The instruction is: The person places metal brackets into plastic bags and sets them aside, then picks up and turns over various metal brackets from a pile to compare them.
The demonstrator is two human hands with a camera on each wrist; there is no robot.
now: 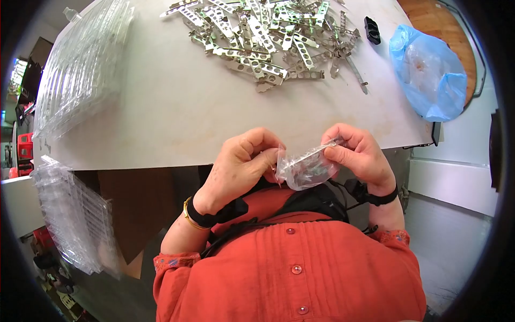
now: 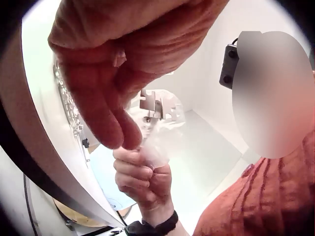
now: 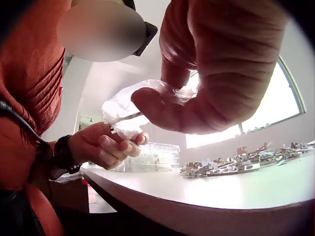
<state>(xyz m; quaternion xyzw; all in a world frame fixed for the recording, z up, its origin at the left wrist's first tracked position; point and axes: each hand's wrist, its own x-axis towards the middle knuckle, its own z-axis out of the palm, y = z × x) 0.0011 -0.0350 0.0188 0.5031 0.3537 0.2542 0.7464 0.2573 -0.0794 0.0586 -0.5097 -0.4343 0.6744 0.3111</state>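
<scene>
A small clear plastic bag [image 1: 308, 174] is stretched between the two hands in front of the red shirt. Inside or against it lies a thin metal bracket [image 1: 311, 154], whose notched end [image 2: 152, 105] shows through the film in the left wrist view. The right hand [image 1: 360, 155] pinches the bag and the bracket's far end between thumb and fingers. At the bag's opposite edge, the left hand [image 1: 244, 163] pinches the film with curled fingers. In the right wrist view, the right thumb covers part of the bag [image 3: 123, 105].
A heap of perforated metal brackets [image 1: 257, 43] lies at the table's far side. Right of it are a black object [image 1: 372, 30] and a blue plastic bag [image 1: 399, 51]. Clear plastic trays [image 1: 86, 70] are stacked on the left, with more trays [image 1: 75, 214] below the table edge.
</scene>
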